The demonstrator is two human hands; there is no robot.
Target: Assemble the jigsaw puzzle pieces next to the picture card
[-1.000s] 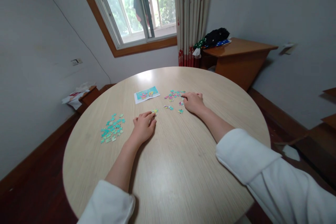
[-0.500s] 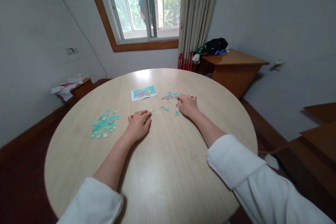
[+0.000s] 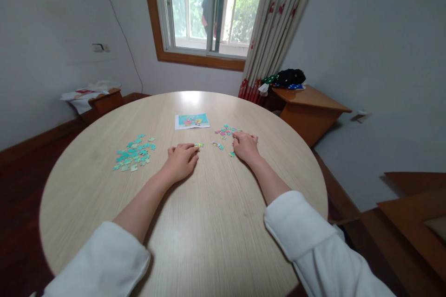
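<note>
My left hand [image 3: 180, 162] rests on the round table with its fingertips closed on a small cluster of yellow and green puzzle pieces [image 3: 199, 145]. To the right, my right hand [image 3: 245, 145] lies at the edge of a loose pile of pink and teal puzzle pieces [image 3: 225, 131], fingers bent down and a little apart; nothing is visible in its grasp. Between my hands are a short joined strip of pieces [image 3: 218, 145] and a small teal-yellow piece [image 3: 232, 153]. A picture sheet [image 3: 192, 121] with a pink and a yellow figure on teal lies behind them.
A spread of teal puzzle pieces [image 3: 135, 153] lies on the left of the wooden table [image 3: 195, 241]. Beyond its far edge are a window and a curtain [image 3: 268, 23]. A brown cabinet [image 3: 310, 102] with dark cloth on top stands at the back right.
The view has turned and shifted slightly. My left hand stays by the yellow pieces; my right hand remains at the pile, its fingers slightly shifted.
</note>
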